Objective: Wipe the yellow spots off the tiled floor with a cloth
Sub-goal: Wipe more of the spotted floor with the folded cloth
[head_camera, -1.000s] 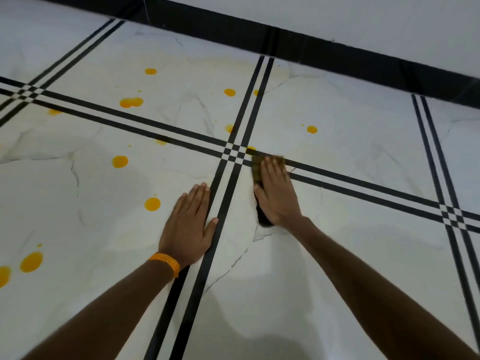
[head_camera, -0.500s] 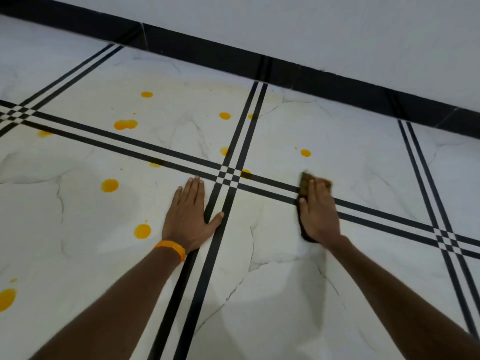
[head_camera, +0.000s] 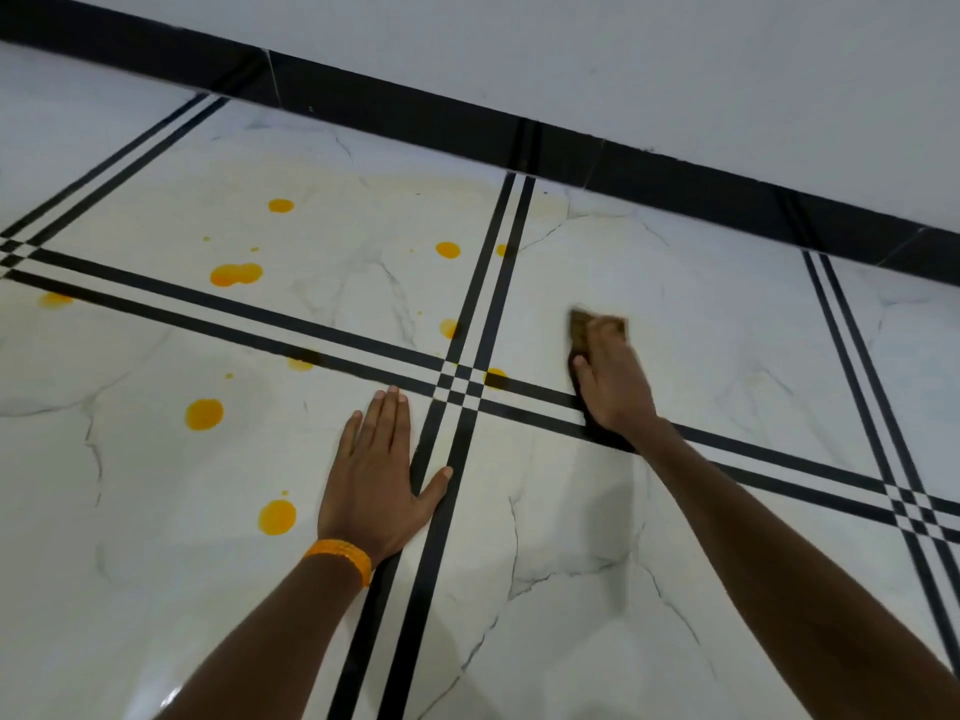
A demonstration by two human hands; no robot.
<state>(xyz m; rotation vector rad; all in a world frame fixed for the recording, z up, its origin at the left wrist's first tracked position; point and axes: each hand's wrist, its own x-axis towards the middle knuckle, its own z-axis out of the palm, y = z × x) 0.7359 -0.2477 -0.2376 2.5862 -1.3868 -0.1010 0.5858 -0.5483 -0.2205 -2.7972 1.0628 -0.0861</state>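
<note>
Pressing a dark brown cloth (head_camera: 584, 324) flat to the white marble-look tiled floor (head_camera: 701, 314), the right hand (head_camera: 613, 379) lies on top of it with fingers together and extended (blurred at the tips), not curled around it. Cloth sits on the far-right tile, its near end over the black double stripe (head_camera: 779, 462), just right of the stripe crossing. Left hand (head_camera: 376, 472) rests palm-down on the near-left tile, fingers close together, thumb splayed onto the black stripe; orange wristband (head_camera: 340, 556) on that wrist. Yellow spots (head_camera: 204, 414) scattered over the left tiles, 1 small one (head_camera: 494, 376) at the crossing, near the cloth. Black skirting (head_camera: 571, 148) runs along the white wall beyond.
</note>
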